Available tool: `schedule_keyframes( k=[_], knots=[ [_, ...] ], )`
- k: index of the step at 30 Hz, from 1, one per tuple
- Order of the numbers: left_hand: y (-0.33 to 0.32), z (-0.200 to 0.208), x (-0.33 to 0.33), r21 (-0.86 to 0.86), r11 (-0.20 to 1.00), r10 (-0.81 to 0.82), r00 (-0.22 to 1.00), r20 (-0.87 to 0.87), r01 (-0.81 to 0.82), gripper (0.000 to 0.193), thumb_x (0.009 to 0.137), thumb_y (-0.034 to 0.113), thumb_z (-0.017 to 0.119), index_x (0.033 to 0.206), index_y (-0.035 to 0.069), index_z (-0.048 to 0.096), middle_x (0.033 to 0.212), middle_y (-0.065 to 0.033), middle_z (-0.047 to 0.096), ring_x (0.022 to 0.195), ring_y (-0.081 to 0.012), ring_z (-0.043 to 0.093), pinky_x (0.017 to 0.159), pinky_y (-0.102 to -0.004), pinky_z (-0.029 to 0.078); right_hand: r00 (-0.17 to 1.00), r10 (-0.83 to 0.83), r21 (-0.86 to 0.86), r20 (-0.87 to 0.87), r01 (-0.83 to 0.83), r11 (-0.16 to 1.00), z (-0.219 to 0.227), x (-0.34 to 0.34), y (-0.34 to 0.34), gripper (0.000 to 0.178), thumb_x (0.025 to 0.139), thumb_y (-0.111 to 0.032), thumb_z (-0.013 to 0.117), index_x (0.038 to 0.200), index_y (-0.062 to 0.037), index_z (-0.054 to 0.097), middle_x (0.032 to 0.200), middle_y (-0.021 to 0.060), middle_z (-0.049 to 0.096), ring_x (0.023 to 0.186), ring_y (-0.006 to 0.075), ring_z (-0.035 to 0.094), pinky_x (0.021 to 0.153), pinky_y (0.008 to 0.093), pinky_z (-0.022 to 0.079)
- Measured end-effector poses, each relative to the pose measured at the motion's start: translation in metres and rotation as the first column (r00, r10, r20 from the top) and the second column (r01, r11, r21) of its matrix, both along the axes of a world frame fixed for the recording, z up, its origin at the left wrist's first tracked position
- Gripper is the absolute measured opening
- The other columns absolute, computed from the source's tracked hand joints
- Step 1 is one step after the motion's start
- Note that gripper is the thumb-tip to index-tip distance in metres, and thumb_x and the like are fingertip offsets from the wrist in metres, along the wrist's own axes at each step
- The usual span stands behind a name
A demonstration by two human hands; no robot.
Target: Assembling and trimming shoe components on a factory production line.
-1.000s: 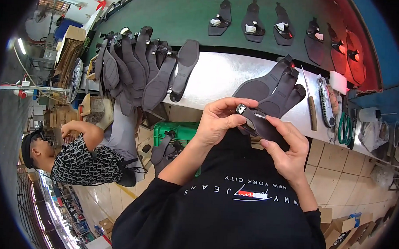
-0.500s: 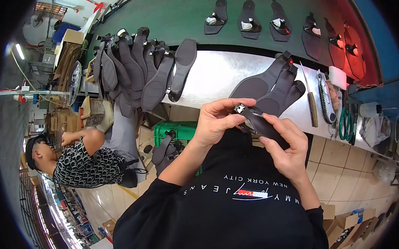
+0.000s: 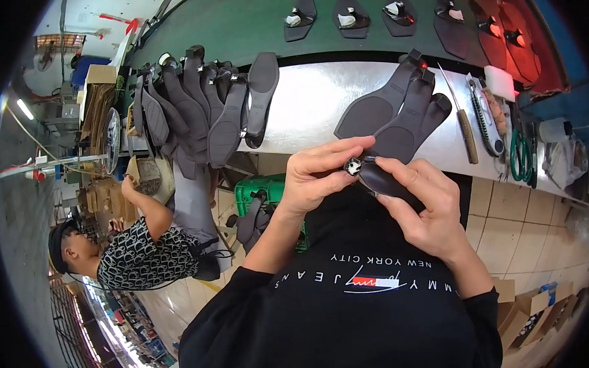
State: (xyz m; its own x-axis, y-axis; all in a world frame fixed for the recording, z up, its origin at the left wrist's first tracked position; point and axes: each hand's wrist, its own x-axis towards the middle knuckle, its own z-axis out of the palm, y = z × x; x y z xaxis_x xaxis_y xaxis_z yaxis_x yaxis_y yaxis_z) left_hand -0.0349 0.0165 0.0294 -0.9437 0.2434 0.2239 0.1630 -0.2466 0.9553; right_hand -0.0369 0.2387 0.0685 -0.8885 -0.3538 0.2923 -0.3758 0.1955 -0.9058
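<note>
Your left hand [image 3: 317, 178] pinches one end of a dark sandal [image 3: 380, 178] between thumb and fingers, closed on it with no gap that shows. A small whitish patch [image 3: 354, 166] shows on that end. Your right hand [image 3: 430, 202] grips the same sandal further along, thumb below and index finger above, the other fingers curled. The sandal is held in front of your chest, just off the near edge of the steel benchtop [image 3: 310, 100].

Beyond your fingers, a few sandals lie sole up in an overlapping cluster [image 3: 400, 132] on the steel. To the left, a larger heap of sandals [image 3: 193, 109] spills over the bench edge. Across the green surface [image 3: 235, 26] behind, a spaced row of sandals [image 3: 300, 28] lies with straps up, pale wads under several straps; the right end glows red.

As for progress, one sandal is in work and many lie outside your hands; which of those are finished, you cannot tell from here.

To your right on the steel sit a wooden-handled tool [image 3: 466, 135], a cutter [image 3: 488, 122] and green-handled scissors [image 3: 521, 156]. Below left is a green crate [image 3: 247, 190]; beyond it, a co-worker [image 3: 146, 257] in a patterned top.
</note>
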Motion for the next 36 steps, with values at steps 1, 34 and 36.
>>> schedule_keyframes(
  k=[1,34,36],
  knots=[
    [-0.001,0.001,0.000,-0.022,1.000,-0.021,1.000,-0.010,0.021,0.041,0.078,-0.012,0.061,0.118,-0.003,0.063,0.129,-0.0256,0.056,0.115,-0.0258,0.059,0.089,-0.0305,0.050,1.000,-0.001,0.020,-0.024,0.001,1.000,0.000,0.000,0.000,0.044,0.071,-0.001,0.072,0.114,-0.0048,0.065,0.076,0.0105,0.058,0.063,0.0242,0.058,0.057,0.0318,0.046],
    [0.017,0.003,0.010,-0.101,0.994,0.095,0.785,0.612,-0.041,0.044,0.079,-0.012,0.055,0.122,-0.002,0.061,0.122,-0.0164,0.061,0.094,-0.0164,0.066,0.069,-0.0232,0.060,0.982,0.184,0.238,-0.030,-0.172,0.956,-0.037,-0.010,0.001,0.028,0.067,-0.009,0.077,0.092,-0.0108,0.067,0.080,0.0073,0.056,0.074,0.0276,0.059,0.065,0.0360,0.047],
    [0.019,0.001,0.010,-0.092,0.993,0.120,0.784,0.609,-0.079,0.042,0.078,-0.012,0.055,0.119,-0.002,0.063,0.118,-0.0154,0.064,0.091,-0.0147,0.066,0.066,-0.0225,0.059,0.984,0.179,0.215,0.017,-0.179,0.960,-0.039,-0.007,0.000,0.028,0.066,-0.010,0.078,0.092,-0.0115,0.067,0.080,0.0072,0.056,0.074,0.0272,0.059,0.065,0.0358,0.047]
  ],
)
